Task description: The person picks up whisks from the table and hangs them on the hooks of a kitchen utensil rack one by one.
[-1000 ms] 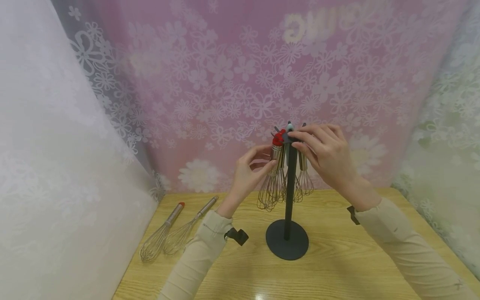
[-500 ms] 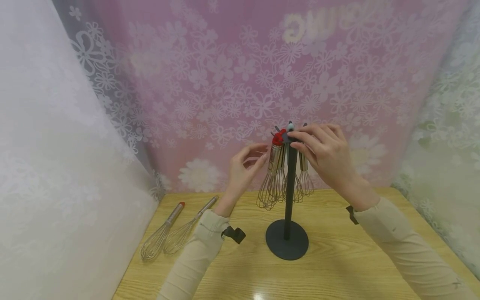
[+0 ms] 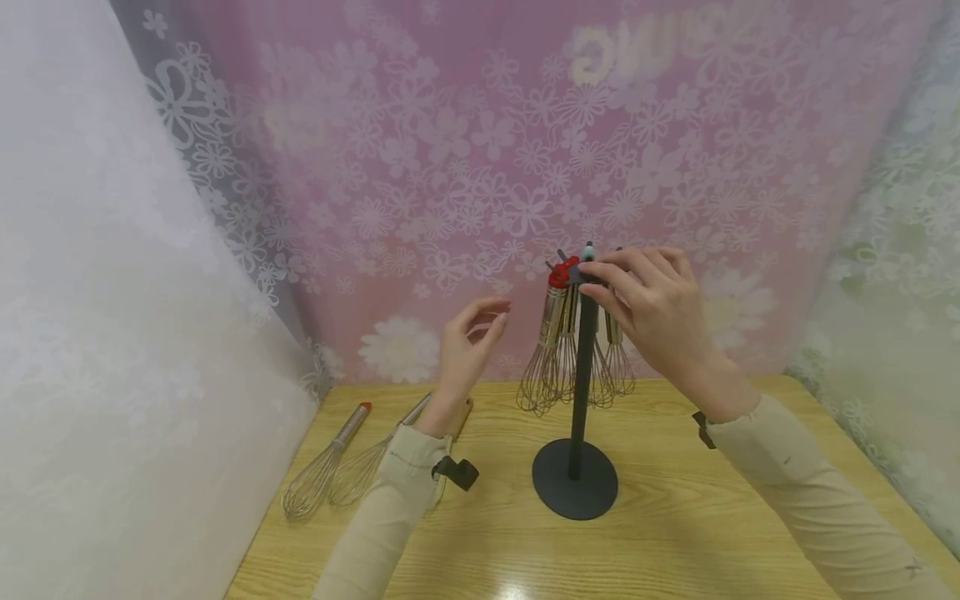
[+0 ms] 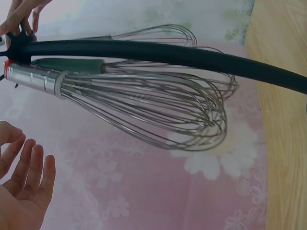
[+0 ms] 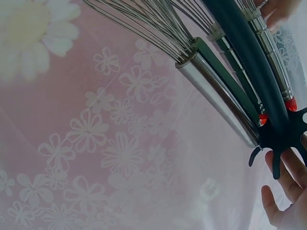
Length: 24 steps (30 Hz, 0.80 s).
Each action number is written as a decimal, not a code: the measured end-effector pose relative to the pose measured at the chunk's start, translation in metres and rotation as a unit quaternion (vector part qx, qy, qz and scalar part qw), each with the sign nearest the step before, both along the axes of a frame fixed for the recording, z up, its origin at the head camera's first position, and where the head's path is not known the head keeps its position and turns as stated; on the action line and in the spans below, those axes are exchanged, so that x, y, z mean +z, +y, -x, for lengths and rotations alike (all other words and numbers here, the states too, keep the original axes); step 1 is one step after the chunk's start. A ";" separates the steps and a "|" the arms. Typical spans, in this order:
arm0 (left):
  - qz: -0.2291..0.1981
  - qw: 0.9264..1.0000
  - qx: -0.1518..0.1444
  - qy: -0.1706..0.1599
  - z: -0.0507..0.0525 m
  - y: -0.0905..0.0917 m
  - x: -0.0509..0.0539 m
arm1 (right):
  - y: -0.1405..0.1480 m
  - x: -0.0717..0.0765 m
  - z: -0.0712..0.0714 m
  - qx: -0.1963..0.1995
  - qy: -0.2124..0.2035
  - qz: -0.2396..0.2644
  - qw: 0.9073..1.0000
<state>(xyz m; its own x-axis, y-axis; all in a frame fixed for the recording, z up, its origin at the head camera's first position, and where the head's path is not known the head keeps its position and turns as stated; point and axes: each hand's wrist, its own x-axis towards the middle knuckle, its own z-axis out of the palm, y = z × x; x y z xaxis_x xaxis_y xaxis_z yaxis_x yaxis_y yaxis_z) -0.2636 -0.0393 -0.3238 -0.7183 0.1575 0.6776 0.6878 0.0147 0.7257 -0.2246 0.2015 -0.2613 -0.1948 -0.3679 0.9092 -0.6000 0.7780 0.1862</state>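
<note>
A dark upright stand (image 3: 582, 392) with a round base carries several hanging wire whisks from hooks at its top. One whisk with a red handle end (image 3: 557, 300) hangs on the left side; in the left wrist view its steel handle (image 4: 36, 79) lies beside a green-handled whisk (image 4: 74, 64). My right hand (image 3: 656, 304) holds the hooked top of the stand (image 5: 280, 134) between thumb and fingers. To the left of the hanging whisks, my left hand (image 3: 467, 346) is in the air, fingers loosely bent, touching nothing.
On the wooden table (image 3: 660, 517), a red-tipped whisk (image 3: 347, 427) and another whisk (image 3: 415, 410) lie at the left. Something with a brownish handle (image 3: 467, 410) shows partly behind my left wrist. Flower-patterned cloth (image 3: 450, 167) hangs behind the table and at both sides.
My left hand has let go of the red-ended whisk and drawn away to the left. That whisk now hangs from the stand. My right hand stays at the stand's top.
</note>
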 end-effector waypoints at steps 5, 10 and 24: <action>0.005 1.000 0.014 -0.011 0.002 -0.009 -0.007 | -0.003 0.000 0.000 0.005 0.008 0.017 1.000; 0.006 0.999 0.029 -0.037 0.007 -0.015 -0.021 | -0.006 0.000 -0.001 -0.002 0.012 0.018 1.000; 0.022 0.994 0.066 -0.088 0.044 -0.031 -0.086 | -0.008 -0.003 -0.001 -0.015 0.019 0.029 0.999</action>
<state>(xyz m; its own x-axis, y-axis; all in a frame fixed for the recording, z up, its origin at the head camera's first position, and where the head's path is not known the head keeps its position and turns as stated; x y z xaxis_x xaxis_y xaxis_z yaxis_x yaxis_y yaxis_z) -0.3076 -0.0701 -0.4096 -0.8412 0.0808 0.5346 0.5407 0.1307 0.8310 -0.2237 0.1930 -0.2642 -0.1692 -0.3099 0.9356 -0.5701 0.8051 0.1636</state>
